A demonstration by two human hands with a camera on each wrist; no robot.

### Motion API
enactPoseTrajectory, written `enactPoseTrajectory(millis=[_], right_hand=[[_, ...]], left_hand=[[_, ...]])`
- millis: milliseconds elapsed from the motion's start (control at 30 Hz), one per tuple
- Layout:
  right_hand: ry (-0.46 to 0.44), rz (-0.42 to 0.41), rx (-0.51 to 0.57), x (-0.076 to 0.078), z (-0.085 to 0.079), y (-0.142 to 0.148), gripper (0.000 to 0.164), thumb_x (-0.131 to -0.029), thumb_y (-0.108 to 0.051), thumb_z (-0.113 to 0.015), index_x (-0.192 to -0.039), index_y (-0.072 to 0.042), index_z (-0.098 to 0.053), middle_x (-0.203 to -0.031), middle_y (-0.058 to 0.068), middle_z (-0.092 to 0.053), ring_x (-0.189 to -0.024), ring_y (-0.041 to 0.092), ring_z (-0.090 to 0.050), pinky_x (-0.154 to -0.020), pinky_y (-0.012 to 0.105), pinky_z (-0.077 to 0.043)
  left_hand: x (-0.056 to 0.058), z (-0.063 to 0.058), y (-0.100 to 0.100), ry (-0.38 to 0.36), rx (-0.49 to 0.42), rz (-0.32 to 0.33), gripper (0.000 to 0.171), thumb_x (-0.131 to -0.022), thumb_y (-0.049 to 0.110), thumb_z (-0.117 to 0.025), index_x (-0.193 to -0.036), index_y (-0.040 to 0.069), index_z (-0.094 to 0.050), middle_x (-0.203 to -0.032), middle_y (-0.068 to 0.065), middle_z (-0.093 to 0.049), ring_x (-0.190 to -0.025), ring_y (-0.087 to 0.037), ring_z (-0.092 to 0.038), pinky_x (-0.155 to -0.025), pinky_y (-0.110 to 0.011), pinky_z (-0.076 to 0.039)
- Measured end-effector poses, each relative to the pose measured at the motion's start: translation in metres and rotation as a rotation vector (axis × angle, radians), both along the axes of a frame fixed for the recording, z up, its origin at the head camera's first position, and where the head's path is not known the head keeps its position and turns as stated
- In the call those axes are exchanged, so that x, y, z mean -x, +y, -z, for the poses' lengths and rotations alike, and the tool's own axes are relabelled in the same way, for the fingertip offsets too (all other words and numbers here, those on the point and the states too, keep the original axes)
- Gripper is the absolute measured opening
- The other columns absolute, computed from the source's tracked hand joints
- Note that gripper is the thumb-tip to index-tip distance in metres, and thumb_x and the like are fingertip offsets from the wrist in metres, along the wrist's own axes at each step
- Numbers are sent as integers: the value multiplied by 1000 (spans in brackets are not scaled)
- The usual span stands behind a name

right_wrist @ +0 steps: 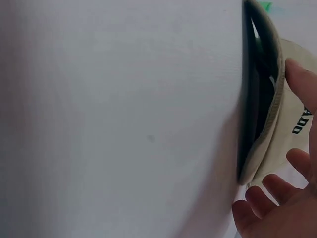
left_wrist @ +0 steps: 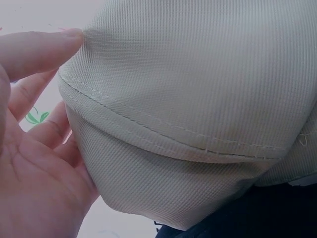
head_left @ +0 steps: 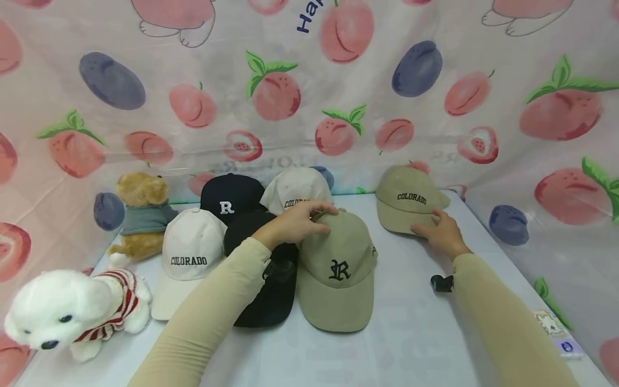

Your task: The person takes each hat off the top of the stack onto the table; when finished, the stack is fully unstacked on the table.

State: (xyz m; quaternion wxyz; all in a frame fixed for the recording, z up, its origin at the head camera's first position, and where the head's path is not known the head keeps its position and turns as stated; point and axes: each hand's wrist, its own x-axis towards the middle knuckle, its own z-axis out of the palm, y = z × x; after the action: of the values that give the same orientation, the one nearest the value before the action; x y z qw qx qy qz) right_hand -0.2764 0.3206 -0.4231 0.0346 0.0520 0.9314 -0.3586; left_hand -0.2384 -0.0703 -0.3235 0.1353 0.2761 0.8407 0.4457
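My left hand (head_left: 302,221) rests at the top of a khaki cap (head_left: 338,258) with a dark gothic R. In the left wrist view the thumb (left_wrist: 59,47) meets the crown's fabric, and the fingers reach loosely past its edge, partly hidden behind it. At the back right, my right hand (head_left: 442,234) is at the brim of another khaki cap (head_left: 411,199) lettered COLORADO. The right wrist view has the thumb (right_wrist: 299,82) against the brim's rim, the other fingers spread beside its end.
Left of the R cap stand a black cap (head_left: 261,306), a white COLORADO cap (head_left: 188,236), a navy R cap (head_left: 232,193) and another white cap (head_left: 300,185). A white plush dog (head_left: 63,306) and a brown bear (head_left: 142,215) sit farther left. Small cards (head_left: 556,333) lie at the right edge.
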Motion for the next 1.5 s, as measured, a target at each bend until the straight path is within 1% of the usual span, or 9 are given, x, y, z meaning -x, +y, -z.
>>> enactPoseTrajectory(millis=[267,500,633,800,933,1067,1333,1500], right_hand=[[-6,-44,-10,6,8,-3,112,-91,-56,-67,-154,12,-4,-153,41,-18,-141,56,-17,-113,62,-18],[2,-59,-8,11,9,-7,114,-89,-54,-71,-153,14,-6,-152,42,-19,-140,57,-19,-113,63,-20],[0,-77,-29,10,8,-2,112,-88,-53,-71,-153,14,-8,-151,43,-20,-139,57,-20,-112,64,-20],[-8,-130,-51,7,7,6,112,-89,-51,-71,-153,15,-6,-152,43,-17,-141,57,-18,-112,64,-19],[-44,-154,-51,6,6,8,114,-89,-52,-71,-153,14,-4,-153,42,-14,-142,55,-14,-113,63,-16],[-55,-164,-52,5,6,6,114,-88,-52,-72,-153,14,-5,-153,42,-15,-142,55,-15,-114,63,-16],[7,-193,-28,5,8,-2,109,-87,-48,-76,-152,14,-14,-152,40,-23,-141,53,-22,-114,61,-20],[15,-202,-5,4,7,-8,103,-89,-43,-74,-152,14,-17,-153,37,-26,-142,50,-22,-115,58,-20]], left_hand=[[0,2,0,-3,12,-3,41,-93,8,-72,-133,9,-63,-141,-6,-56,-136,-24,-45,-106,-38,-41],[0,2,0,-8,2,-1,42,-94,8,-71,-135,8,-62,-143,-6,-54,-135,-23,-46,-105,-36,-43],[0,2,2,-7,3,-1,42,-94,8,-70,-135,9,-62,-144,-6,-53,-134,-24,-47,-103,-36,-44],[0,5,4,2,11,-4,42,-94,9,-71,-135,9,-62,-144,-6,-53,-135,-24,-46,-103,-36,-44],[0,6,3,10,12,-15,43,-94,9,-71,-136,10,-62,-143,-6,-54,-133,-24,-48,-102,-37,-45],[-1,7,3,17,14,-19,43,-93,9,-71,-135,10,-62,-143,-6,-54,-132,-24,-48,-102,-37,-45],[-1,9,5,10,26,-24,42,-93,10,-72,-134,11,-63,-142,-4,-55,-135,-23,-46,-105,-38,-43],[0,9,6,10,15,-18,42,-93,9,-72,-134,10,-63,-141,-5,-56,-135,-23,-46,-105,-37,-42]])
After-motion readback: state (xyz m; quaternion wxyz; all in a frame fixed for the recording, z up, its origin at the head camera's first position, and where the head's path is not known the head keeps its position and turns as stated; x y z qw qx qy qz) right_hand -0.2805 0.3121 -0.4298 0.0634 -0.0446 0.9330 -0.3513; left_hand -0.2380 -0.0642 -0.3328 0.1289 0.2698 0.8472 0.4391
